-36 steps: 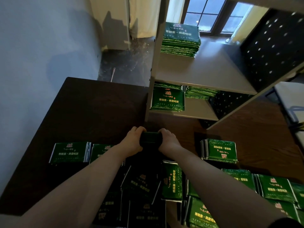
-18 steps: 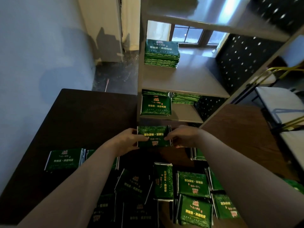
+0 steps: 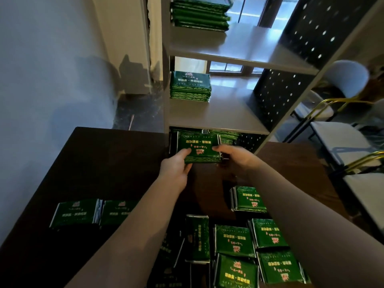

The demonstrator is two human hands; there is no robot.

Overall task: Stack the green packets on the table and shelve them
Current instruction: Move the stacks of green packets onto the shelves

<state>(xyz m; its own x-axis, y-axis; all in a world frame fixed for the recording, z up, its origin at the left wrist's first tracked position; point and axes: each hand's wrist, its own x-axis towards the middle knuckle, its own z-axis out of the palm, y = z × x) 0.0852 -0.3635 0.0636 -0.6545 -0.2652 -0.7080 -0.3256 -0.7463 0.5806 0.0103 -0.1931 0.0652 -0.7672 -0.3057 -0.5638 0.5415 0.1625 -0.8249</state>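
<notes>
**Q:** What has moved?
**A:** The held stack has travelled up and forward, and is now at the mouth of the lowest shelf.

**Q:** Grip?
**A:** The left hand and right hand pinch its two sides, thumbs on top. The packets are dark green with gold print and a red emblem.

**Q:** Surroundings?
**A:** Left of the grip is the dark table. Beyond and above it, grey shelving bears further stacks. Nearer than it lie loose packets, and rightward stands a chair.

**Q:** Unclear?
**A:** The fingers beneath are hidden, and the print is unreadable.
</notes>
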